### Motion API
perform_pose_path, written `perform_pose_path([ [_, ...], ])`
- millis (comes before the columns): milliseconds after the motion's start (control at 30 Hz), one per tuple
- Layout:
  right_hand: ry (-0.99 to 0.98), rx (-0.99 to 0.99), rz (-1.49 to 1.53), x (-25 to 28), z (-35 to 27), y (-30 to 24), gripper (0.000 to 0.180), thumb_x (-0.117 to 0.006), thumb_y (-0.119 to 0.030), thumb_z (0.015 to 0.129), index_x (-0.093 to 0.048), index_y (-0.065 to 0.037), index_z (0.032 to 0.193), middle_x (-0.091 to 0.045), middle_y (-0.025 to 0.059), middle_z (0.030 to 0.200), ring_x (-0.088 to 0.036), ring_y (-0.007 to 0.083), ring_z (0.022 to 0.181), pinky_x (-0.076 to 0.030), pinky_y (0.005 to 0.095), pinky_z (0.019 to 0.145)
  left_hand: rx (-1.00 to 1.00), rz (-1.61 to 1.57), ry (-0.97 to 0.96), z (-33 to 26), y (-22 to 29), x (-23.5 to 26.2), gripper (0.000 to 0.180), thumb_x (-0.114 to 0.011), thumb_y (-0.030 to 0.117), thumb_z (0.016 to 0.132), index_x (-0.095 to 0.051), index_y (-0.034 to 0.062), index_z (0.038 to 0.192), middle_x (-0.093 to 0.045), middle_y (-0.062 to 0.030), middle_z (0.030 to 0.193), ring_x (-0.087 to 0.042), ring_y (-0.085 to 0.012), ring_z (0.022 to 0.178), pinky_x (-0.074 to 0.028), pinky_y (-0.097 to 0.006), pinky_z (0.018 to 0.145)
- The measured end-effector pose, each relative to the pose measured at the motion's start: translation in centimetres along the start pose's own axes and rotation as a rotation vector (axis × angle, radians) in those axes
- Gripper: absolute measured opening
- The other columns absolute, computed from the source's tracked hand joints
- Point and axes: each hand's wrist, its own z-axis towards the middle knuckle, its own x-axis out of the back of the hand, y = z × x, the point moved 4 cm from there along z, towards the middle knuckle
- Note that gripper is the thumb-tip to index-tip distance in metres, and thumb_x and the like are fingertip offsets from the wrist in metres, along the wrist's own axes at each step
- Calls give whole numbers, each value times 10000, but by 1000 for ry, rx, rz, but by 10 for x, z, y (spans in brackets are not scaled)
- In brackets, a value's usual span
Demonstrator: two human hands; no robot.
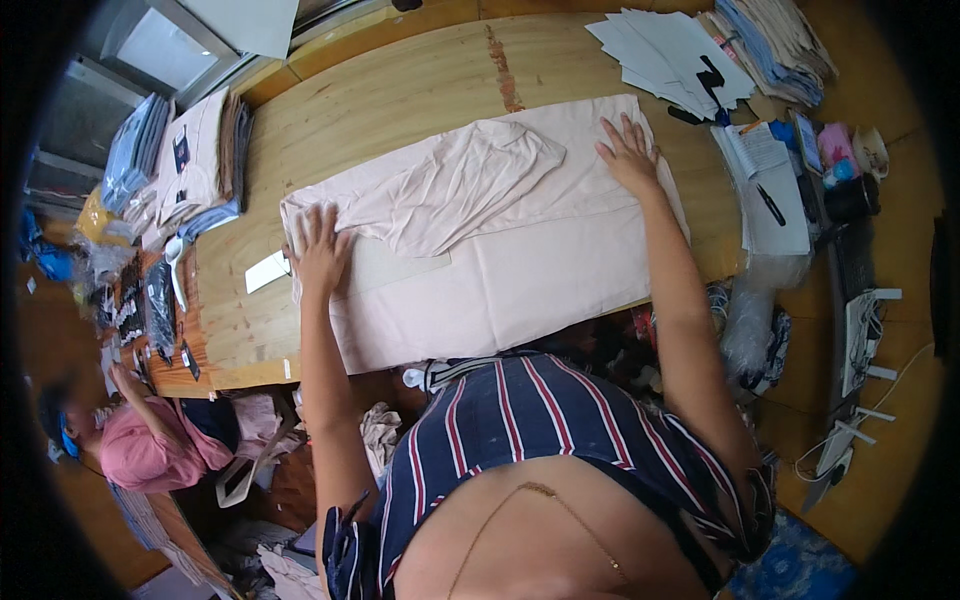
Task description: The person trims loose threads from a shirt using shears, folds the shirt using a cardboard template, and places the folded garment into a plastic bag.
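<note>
One white card (267, 272) lies at the left end of the pale pink garment (565, 285), which is spread across the tabletop (400, 100). Left hand (318, 248): open, palm down on the left end; apply even pressure. Centre: ease creases out of the rumpled layer (480, 175). Right hand (630, 158): open, fingers spread near the far right corner; tension the cloth without dragging it.

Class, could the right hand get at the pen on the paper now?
Probably yes: only flat cloth, tabletop and paper lie between the right hand and the pen, which looks uncovered.
</note>
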Motion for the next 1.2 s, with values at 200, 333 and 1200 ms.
perform_pose_path([
  [200,-310,168,187,75,-143,22,680,-652,-120,663,-358,-206,1270,-212,42,1384,-206,270,1262,-188,478,982,844,-365,862,-200,-105,-3,305,-364,131,872,-414,-91,1074,-475,-187,1053,-485,-275,913,-391,-374,840],
  [333,-288,165,43,70,-201,26,712,-644,2,591,-410,-188,1236,-328,54,1304,-302,272,1197,-244,446,951,778,-1310,-117,-242,-21,-103,375,-576,55,756,-480,-33,1108,-523,-123,1078,-493,-194,939,-398,-297,810],
  [1200,5,-524,237,29,-58,114,370,-626,-245,732,-541,-86,1054,-558,129,1038,-535,260,929,-402,321,802,732,-1546,-589,-46,-32,-14,338,-510,311,845,-555,-13,931,-606,-65,837,-571,-139,710,-468,-262,692],
])
